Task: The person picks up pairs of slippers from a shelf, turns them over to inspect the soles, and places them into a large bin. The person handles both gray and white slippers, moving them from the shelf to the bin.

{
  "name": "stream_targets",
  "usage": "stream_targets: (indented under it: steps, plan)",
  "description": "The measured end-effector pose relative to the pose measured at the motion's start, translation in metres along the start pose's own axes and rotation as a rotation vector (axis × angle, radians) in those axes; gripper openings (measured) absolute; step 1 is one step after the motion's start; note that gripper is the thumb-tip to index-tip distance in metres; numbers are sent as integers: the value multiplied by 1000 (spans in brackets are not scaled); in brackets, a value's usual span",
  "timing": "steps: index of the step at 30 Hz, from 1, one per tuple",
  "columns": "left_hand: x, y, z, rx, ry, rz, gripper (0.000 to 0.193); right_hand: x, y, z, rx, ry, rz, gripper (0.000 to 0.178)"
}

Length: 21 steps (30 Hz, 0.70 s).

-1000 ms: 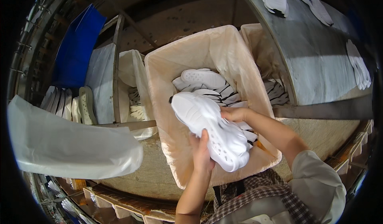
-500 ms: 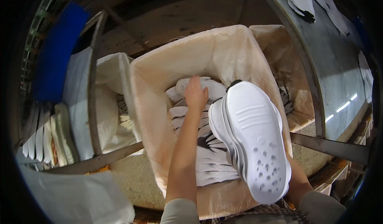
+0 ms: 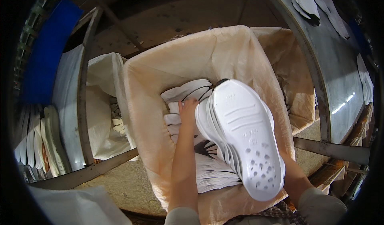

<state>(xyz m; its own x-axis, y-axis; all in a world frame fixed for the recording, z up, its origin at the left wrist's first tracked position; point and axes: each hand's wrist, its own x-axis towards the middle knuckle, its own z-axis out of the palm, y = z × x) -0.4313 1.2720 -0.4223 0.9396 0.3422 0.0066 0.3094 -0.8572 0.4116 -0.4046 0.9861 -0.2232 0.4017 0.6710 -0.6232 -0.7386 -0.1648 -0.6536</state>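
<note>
My right hand is hidden behind a stack of white shoe soles (image 3: pixel 252 141); only my right forearm (image 3: pixel 297 179) shows behind its lower right side. The stack rests on that hand, tilted over the lined bin. Its front sole has ridges across the upper part, dimples lower down and a dark patch at the tip. My left hand (image 3: pixel 188 108) reaches into the bin (image 3: pixel 170 71), touching white soles (image 3: pixel 188 89) that lie there in rows. Its fingers are partly apart, some hidden against the soles and the held stack. More soles (image 3: pixel 214 173) lie in a fanned row nearer me.
Smaller lined bins stand left (image 3: pixel 102 75) and right (image 3: pixel 296 81). Metal frame bars (image 3: pixel 106 169) run beside the main bin. White soles stand on edge (image 3: pixel 48 141) at far left. On the right, a grey tabletop (image 3: pixel 332 61) bears several soles (image 3: pixel 306 3).
My left hand has drawn back toward me from the far soles, which now lie more exposed. The held stack has shifted slightly left. The whole view has also moved a little.
</note>
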Motion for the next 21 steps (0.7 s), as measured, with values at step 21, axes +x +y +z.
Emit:
stream_targets:
  steps: [21]
  plan:
    - [-55,-14,64,-102,161,-59,41,245,-24,22,-1167,444,-1037,41]
